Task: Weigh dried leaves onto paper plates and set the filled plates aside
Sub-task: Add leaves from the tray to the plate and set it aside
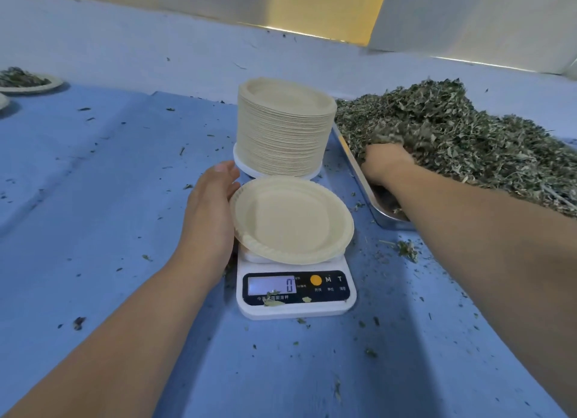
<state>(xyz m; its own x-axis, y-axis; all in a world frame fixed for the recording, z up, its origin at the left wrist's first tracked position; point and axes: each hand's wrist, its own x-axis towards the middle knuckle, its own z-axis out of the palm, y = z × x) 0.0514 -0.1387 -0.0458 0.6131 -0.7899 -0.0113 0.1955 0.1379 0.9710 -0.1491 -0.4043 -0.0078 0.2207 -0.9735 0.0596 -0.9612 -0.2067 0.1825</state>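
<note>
Fingers of the left hand lie nearly straight and relaxed against the 9 o'clock rim of the empty paper plate, touching it rather than gripping. This plate sits on the scale, whose display reads zero. The right hand is sunk into the dried leaves heaped in the metal tray at 2 o'clock from the scale. Its fingers are buried, so I cannot tell whether they are clenched on a handful.

Any weight from the left hand on the rim would likely falsify the reading once leaves arrive. The plate looks slightly tilted and overhangs the platform, so a heavy drop near one edge could tip it. Loose flakes may scatter over the blue table cover on the way across, and bits already lie on the scale's front panel. The plate stack stands close at 12 o'clock, where a careless sweep could topple it. A filled plate waits far off at 10 o'clock.
</note>
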